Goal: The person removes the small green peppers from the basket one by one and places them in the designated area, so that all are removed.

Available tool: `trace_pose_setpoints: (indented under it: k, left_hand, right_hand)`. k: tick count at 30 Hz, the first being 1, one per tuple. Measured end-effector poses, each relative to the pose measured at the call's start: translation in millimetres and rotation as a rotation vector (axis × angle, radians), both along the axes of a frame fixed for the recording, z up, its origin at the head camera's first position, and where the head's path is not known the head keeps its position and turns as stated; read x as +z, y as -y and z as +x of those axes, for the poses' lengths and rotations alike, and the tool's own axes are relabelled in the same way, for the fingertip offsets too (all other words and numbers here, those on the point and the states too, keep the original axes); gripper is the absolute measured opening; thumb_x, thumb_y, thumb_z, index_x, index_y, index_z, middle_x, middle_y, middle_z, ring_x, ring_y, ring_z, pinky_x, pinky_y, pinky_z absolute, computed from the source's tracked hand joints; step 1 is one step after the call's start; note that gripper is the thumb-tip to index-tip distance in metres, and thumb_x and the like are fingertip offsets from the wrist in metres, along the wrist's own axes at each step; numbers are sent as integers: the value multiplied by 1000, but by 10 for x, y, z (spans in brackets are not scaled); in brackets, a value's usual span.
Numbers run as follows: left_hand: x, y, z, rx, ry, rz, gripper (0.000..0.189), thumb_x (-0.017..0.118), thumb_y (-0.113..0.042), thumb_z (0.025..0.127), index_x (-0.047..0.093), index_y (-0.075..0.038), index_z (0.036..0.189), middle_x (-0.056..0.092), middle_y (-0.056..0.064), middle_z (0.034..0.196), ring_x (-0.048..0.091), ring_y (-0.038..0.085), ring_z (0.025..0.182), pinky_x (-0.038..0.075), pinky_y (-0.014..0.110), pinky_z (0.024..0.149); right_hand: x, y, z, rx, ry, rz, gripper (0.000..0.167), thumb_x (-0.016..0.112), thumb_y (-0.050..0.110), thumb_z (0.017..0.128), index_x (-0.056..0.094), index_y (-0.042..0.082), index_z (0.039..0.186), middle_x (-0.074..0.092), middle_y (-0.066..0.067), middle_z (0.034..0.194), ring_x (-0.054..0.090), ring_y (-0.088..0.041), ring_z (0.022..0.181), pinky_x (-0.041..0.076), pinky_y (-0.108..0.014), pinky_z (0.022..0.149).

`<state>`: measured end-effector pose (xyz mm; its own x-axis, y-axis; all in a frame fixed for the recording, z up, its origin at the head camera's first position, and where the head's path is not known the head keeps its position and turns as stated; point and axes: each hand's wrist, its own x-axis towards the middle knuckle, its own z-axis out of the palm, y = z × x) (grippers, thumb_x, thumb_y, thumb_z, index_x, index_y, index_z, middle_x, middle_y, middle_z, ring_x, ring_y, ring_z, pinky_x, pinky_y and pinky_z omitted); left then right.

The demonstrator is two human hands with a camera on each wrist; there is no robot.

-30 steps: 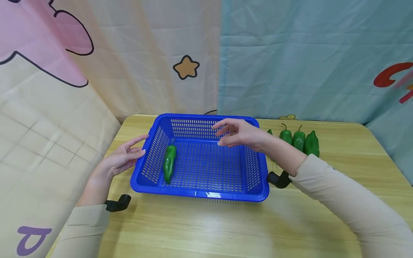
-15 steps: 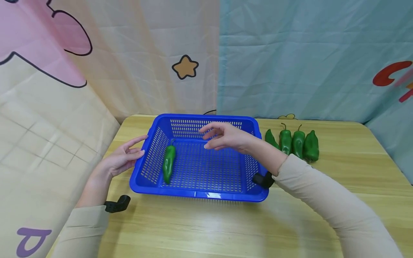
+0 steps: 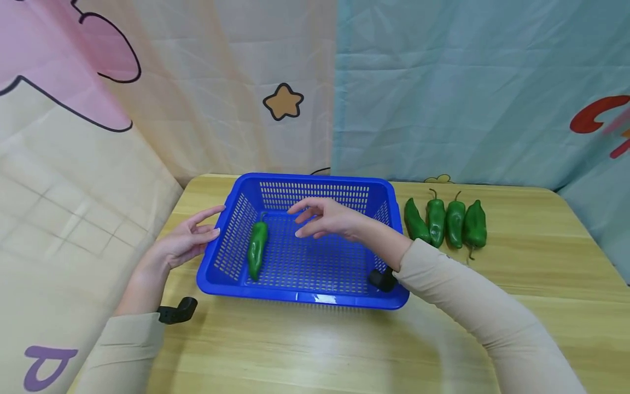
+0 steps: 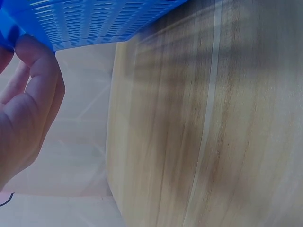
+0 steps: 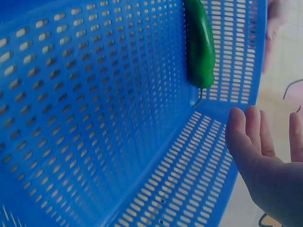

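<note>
Fingers and thumb of my left hand (image 3: 189, 238) hold the left rim of a blue plastic basket (image 3: 305, 297); in the left wrist view the fingertips of that hand (image 4: 35, 94) meet the rim. One long green pepper (image 3: 257, 249) lies along the basket's left side, its stem toward the back. Over the middle of the basket hovers my right hand (image 3: 330, 218), fingers loosely bent and nothing in them. The right wrist view has this hand (image 5: 270, 165) apart from the pepper (image 5: 201, 47).
Several green peppers (image 3: 436, 221) lie side by side on the wooden table (image 3: 315, 350), to the right of the basket. A printed curtain (image 3: 443, 98) hangs behind the table and along its left side. Each wrist wears a black camera mount (image 3: 179, 311).
My right hand has moved left and slightly down over the basket, uncovering the peppers on the right. My left hand, the basket and the pepper inside have stayed put.
</note>
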<state>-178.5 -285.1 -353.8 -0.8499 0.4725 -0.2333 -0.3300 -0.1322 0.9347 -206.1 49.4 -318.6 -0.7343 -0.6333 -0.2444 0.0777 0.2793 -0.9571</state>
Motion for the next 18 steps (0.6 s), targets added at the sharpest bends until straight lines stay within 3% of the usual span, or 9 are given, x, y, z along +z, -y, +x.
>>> trace_pose_setpoints:
  k: [4, 11, 18]
  left_hand:
    - [20, -6, -3, 0, 1, -2, 53, 47, 1, 96, 27, -16, 142, 66, 10, 97, 67, 21, 85, 56, 32, 76]
    - [26, 17, 9, 4, 5, -10, 53, 47, 1, 96, 27, -16, 142, 66, 10, 98, 67, 21, 85, 56, 32, 76]
    - [19, 30, 3, -6, -2, -2, 51, 46, 1, 96, 30, -18, 141, 66, 10, 98, 67, 21, 85, 56, 33, 76]
  right_hand:
    - [-40, 71, 17, 0, 6, -3, 47, 71, 2, 79, 56, 10, 123, 58, -11, 116, 60, -22, 100, 51, -43, 85]
    - [-89, 198, 12, -10, 19, -7, 50, 72, 2, 78, 56, 11, 124, 58, -9, 115, 58, -20, 101, 52, -38, 80]
    - [-149, 296, -33, -29, 6, 2, 50, 72, 3, 79, 56, 14, 125, 56, -13, 120, 56, -20, 103, 46, -51, 91]
